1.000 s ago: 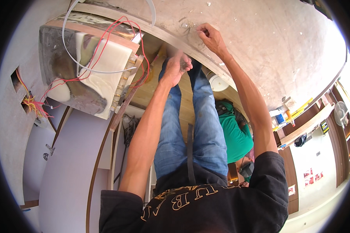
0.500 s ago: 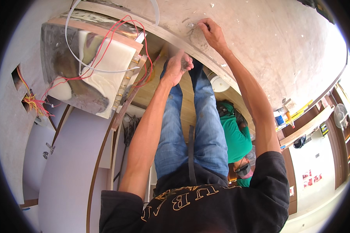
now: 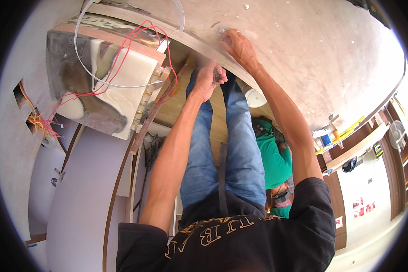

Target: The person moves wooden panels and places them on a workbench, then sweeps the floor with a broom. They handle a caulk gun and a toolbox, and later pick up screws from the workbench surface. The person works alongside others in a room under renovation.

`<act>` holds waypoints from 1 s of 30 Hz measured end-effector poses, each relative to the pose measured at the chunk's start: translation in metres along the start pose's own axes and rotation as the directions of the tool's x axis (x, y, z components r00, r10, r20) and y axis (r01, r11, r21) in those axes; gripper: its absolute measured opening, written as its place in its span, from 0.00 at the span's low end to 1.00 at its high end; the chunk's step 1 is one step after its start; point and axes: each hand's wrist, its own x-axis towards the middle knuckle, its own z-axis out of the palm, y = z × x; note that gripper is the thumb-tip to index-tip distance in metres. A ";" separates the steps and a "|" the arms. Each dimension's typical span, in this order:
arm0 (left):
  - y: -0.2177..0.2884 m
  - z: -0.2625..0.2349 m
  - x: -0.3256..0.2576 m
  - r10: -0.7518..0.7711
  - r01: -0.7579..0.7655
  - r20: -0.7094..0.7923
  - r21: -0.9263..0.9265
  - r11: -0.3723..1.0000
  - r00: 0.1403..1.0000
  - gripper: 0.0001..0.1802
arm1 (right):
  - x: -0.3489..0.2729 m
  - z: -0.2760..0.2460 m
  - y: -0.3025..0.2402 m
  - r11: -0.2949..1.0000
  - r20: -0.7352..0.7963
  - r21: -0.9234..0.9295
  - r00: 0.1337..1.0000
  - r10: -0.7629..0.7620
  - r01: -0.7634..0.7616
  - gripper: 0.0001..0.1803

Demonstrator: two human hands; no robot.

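With our right hand (image 3: pixel 241 47) pressing flat a small metal piece (image 3: pixel 223 31) on the concrete ceiling (image 3: pixel 313 54) and our left hand (image 3: pixel 208 79) clenched below, the piece could slip and fall.

The panel (image 3: pixel 331 59) is running across the top of view: flat, pale pinkish-grey, dusty, flecked with white chips, its pale wooden edge curving along the lower left. The right hand (image 3: pixel 240 47) is pressing on it near that edge, beside a small metallic piece (image 3: pixel 221 31) too blurred to identify. The left hand (image 3: pixel 208 79) is curling loosely just below the edge, fingers (image 3: pixel 220 75) closing around something small and dark that is not resolvable.
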 end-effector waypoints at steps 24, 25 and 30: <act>0.010 -0.010 0.002 -0.011 0.011 0.030 -0.003 1.000 0.999 0.21 | 0.011 -0.011 0.000 0.981 0.057 0.164 0.993 0.099 -0.107 0.09; 0.011 -0.010 0.001 -0.012 0.012 0.030 -0.011 1.000 0.999 0.21 | 0.006 -0.016 -0.001 0.897 0.096 0.371 0.971 0.221 -0.241 0.08; 0.010 -0.004 0.002 -0.020 0.020 0.023 -0.001 1.000 1.000 0.21 | -0.012 -0.031 0.004 0.062 0.369 0.887 0.782 0.501 -0.458 0.10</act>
